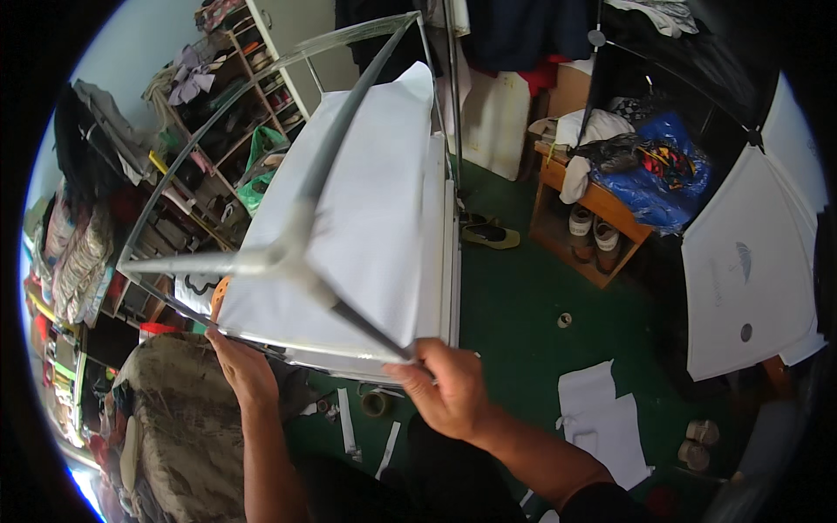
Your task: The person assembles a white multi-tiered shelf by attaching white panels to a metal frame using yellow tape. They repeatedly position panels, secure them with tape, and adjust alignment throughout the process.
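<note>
A box-like rack frame of grey tubes, joined by a white plastic corner connector, stands tilted in front of me. Behind its near tubes lies a large white sheet or panel, its far corner curling up. My left hand holds the frame's near lower edge from below, most of its fingers hidden. At the near right corner, my right hand is closed round the end of a grey tube that slants down from the connector. Some blur softens the connector and the nearest tubes.
On the green floor lie cut white sheets, a tape roll and a smaller roll. A wooden bench with shoes stands right, beside hanging white panels. At left are a covered seat and cluttered shelves.
</note>
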Available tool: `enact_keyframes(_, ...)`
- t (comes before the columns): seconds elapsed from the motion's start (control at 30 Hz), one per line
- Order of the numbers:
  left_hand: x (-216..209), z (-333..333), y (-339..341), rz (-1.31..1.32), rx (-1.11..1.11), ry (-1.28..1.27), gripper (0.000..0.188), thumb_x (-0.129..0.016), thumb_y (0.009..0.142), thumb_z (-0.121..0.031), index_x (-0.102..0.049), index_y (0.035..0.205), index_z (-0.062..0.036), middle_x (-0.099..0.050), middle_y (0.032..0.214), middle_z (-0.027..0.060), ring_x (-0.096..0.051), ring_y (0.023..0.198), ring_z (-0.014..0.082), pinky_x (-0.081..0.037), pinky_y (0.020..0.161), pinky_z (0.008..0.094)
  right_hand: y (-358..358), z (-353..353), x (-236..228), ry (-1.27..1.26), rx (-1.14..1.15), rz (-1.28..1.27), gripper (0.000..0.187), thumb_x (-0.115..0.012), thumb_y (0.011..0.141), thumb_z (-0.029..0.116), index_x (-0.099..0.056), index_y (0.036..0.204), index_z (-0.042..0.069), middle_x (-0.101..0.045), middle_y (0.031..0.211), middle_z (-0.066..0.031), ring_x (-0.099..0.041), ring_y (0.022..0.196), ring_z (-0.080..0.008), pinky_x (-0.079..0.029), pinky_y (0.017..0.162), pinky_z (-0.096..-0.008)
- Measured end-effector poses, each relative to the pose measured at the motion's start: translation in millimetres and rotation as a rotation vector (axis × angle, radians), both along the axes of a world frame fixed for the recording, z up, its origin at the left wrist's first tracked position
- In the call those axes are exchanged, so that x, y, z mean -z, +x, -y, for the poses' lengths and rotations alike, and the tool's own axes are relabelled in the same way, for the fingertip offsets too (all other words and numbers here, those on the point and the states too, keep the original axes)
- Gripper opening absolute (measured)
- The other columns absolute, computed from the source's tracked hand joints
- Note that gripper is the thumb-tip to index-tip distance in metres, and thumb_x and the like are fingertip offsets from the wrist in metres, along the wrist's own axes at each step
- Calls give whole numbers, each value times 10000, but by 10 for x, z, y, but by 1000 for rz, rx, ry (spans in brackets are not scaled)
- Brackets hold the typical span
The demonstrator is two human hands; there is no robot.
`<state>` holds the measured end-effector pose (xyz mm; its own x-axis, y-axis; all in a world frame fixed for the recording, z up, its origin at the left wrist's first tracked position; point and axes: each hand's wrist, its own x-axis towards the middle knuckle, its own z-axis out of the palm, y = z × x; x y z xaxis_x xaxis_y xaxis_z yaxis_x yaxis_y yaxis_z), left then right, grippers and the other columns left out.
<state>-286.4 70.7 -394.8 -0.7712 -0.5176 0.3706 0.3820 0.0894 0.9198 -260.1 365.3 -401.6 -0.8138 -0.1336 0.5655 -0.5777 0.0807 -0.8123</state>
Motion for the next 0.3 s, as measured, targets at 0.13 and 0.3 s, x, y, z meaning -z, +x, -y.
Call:
enact_keyframes(0.13,211,531,-320,-72,51,-13,691,-319,1042,-576,-380,1454,-25,-427,1443,189,-415,1351,277,-334,1138,420,57,344,22,-25,-51,-47,115,-706,881,43,-619,921,-21,-646,769,-113,-676,639,-225,-511,525,-324)
enact_keyframes(0.3,92,713,-676,9,103,144,732,-354,1010,-622,-426,1442,-36,-560,1374,145,-563,1245,290,-448,1062,431,122,653,-76,3,-64,-180,156,-735,820,22,-617,918,-8,-641,807,-119,-656,783,-303,-523,645,-354)
